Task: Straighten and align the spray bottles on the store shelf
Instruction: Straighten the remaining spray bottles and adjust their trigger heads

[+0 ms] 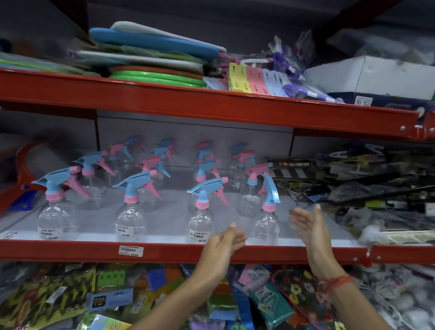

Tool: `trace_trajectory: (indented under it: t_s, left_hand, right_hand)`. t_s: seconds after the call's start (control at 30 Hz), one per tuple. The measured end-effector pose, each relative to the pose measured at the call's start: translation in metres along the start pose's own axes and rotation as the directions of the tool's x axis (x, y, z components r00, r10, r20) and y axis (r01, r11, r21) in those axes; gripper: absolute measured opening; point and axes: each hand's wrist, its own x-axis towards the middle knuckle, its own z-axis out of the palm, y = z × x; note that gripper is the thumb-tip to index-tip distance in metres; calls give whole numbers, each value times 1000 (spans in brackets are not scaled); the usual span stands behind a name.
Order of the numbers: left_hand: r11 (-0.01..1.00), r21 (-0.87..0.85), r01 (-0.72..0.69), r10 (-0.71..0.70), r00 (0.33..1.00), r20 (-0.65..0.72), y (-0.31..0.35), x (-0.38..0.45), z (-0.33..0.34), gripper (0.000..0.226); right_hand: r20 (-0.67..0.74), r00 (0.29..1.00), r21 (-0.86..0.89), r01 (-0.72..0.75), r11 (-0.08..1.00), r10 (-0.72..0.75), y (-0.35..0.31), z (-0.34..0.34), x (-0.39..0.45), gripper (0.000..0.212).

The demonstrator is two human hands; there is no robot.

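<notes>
the spray bottles point(131, 205) stand in four neat rows on the shelf point(171, 253), mostly done. only the front bottle point(268, 218) at 3 o'clock faces differently; the left hand point(226, 241) and right hand point(309, 227) flank it, fingers apart, holding nothing.

White box point(382, 77) upper shelf; boards, perhaps point(152, 45).

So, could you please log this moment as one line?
left hand open, empty | right hand open, empty | flanking front-right spray bottle, its head facing differently from its row
</notes>
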Motion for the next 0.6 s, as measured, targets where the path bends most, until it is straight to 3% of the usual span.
trace_trajectory:
  t_s: [0.13,0.27,0.6]
  left_hand:
    - [989,65,135,-138,989,44,1,14,27,93]
    - [981,54,184,-187,980,62,6,23,35,113]
    - [991,77,105,-112,989,92,17,44,30,86]
  right_hand:
    - [290,925,-136,-215,967,246,-5,11,12,90]
    - [364,888,-178,-229,957,280,-13,21,3,90]
    - [332,903,-179,-223,958,272,-3,1,-6,97]
